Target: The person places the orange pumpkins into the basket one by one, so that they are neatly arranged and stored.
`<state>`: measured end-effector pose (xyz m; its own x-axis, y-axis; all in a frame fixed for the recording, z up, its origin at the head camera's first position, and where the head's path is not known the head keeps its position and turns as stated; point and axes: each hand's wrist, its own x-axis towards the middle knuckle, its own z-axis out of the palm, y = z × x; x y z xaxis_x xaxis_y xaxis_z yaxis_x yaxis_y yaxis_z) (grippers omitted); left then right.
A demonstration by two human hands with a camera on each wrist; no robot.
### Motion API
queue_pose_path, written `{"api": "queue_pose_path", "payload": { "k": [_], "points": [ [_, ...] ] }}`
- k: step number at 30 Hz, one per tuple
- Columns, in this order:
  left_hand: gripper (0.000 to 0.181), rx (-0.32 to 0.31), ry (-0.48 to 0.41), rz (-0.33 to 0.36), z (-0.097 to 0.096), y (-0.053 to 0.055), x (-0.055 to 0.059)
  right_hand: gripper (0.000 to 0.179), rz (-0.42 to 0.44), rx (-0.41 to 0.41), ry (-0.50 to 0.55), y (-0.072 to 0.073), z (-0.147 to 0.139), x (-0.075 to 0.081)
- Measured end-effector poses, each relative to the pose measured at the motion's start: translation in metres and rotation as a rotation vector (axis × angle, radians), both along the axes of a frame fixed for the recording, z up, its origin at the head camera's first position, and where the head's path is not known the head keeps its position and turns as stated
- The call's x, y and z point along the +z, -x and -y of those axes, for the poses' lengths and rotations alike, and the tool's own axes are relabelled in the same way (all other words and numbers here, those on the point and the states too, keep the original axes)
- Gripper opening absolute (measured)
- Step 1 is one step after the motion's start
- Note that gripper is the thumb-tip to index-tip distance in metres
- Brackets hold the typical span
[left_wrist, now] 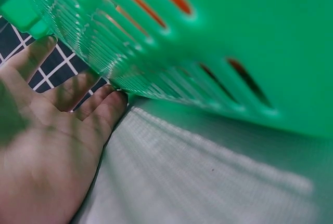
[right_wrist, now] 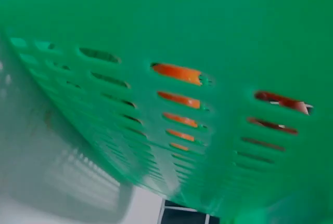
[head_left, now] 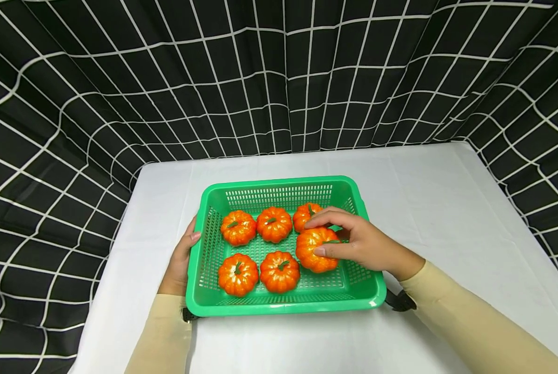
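Note:
A green plastic basket [head_left: 279, 309] with slotted walls stands on the white-covered table. My right hand [head_left: 360, 241] reaches into its right side and grips a small orange pumpkin [head_left: 314, 249], thumb on the near side and fingers over the far side. Part of another pumpkin [head_left: 302, 215] shows just behind that hand. At the basket's left outer wall, my left hand [head_left: 183, 254] has its thumb by the rim; in the left wrist view the hand [left_wrist: 57, 125] touches the wall with extended fingers. In the right wrist view the basket wall [right_wrist: 130, 21] hides the right hand.
Two more pumpkins, one at the back left [head_left: 238, 227] and one at the back middle [head_left: 274, 224], lie in the basket. Nearer me are a front left pumpkin [head_left: 238, 275] and a front middle pumpkin [head_left: 279, 272]. A black curtain [head_left: 269, 88] with white grid lines surrounds the table [head_left: 428, 208].

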<state>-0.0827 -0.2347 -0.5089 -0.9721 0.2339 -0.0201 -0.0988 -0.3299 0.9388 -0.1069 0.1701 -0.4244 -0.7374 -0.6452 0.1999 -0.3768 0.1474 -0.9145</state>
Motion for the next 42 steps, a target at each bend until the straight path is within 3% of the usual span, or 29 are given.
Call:
{"api": "queue_pose_path", "payload": {
  "k": [19,33,42],
  "points": [
    [0.075,0.012,0.023,-0.04,-0.001,0.004,0.0,0.037,-0.076,0.045,-0.215,0.005,0.009,-0.004],
    [0.075,0.017,0.026,-0.03,-0.001,0.003,-0.002,0.031,-0.127,0.142,-0.34,0.003,0.011,-0.007],
    [0.077,0.023,0.052,-0.036,-0.001,0.001,-0.002,0.031,-0.091,0.195,-0.429,0.003,0.013,-0.008]
  ]
}}
